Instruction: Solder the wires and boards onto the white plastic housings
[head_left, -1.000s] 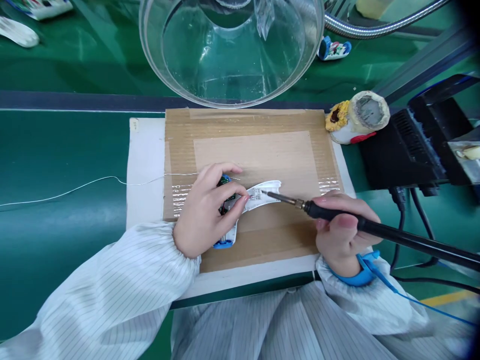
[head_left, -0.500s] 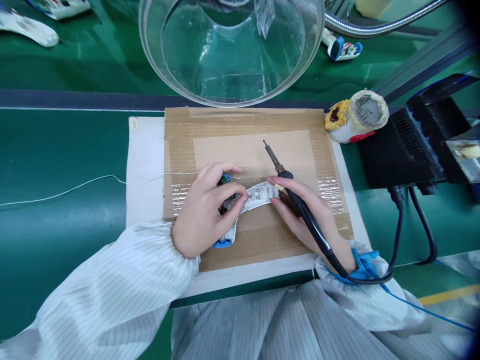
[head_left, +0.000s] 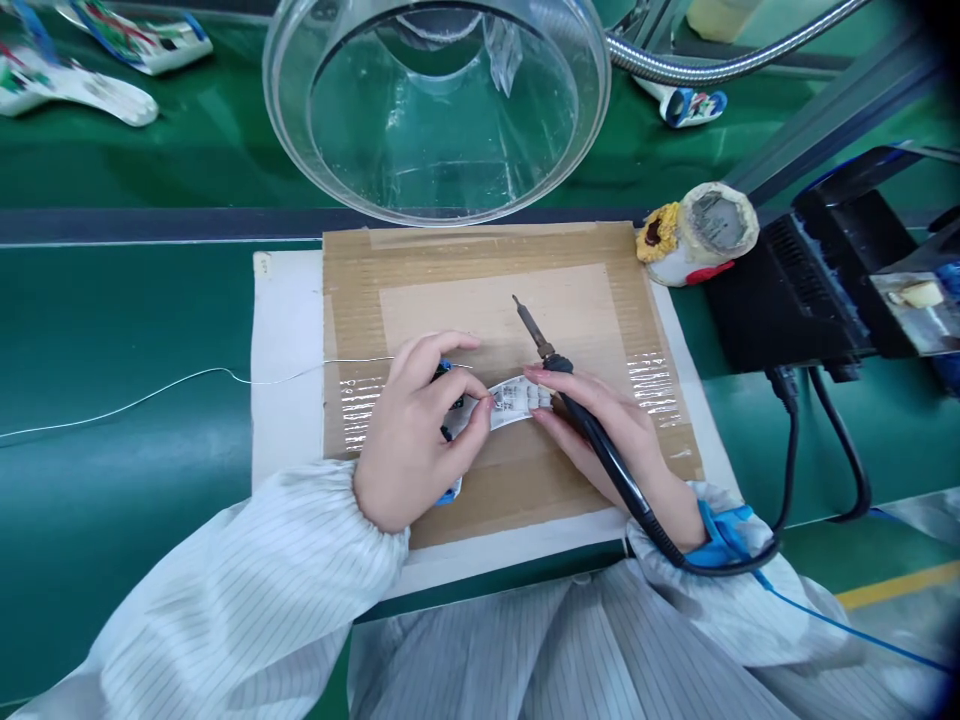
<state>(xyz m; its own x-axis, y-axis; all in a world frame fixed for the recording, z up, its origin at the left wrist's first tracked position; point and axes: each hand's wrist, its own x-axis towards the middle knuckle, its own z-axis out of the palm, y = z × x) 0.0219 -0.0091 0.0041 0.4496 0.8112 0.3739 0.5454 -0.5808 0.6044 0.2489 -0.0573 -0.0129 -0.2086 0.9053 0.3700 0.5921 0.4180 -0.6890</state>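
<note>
My left hand (head_left: 424,430) has thumb and forefinger pinched together over a white plastic housing (head_left: 514,402), on what looks like a thin wire, mostly hidden by the fingertips. Under that hand, the housing's blue-edged end and a bit of green circuit board show. A strand of solder wire (head_left: 300,375) runs in from the left, passes behind the left hand and comes out by its fingers. My right hand (head_left: 619,430) is closed around a black soldering iron (head_left: 600,445), whose tip points up and away from the housing. Its thumb and fingertips also grip the housing's narrow end.
Beneath the work lies a cardboard sheet (head_left: 352,300) on a white board (head_left: 285,300). A clear round cover (head_left: 442,205) hangs at the back. To the right stand a decorated cup (head_left: 701,240) and a black soldering station (head_left: 780,290). Similar housings (head_left: 112,95) lie on the back ledge.
The view has shifted slightly. My left hand has moved a little right over the housing, covering more of its blue end. The right hand keeps its hold on the iron and the housing's end.
</note>
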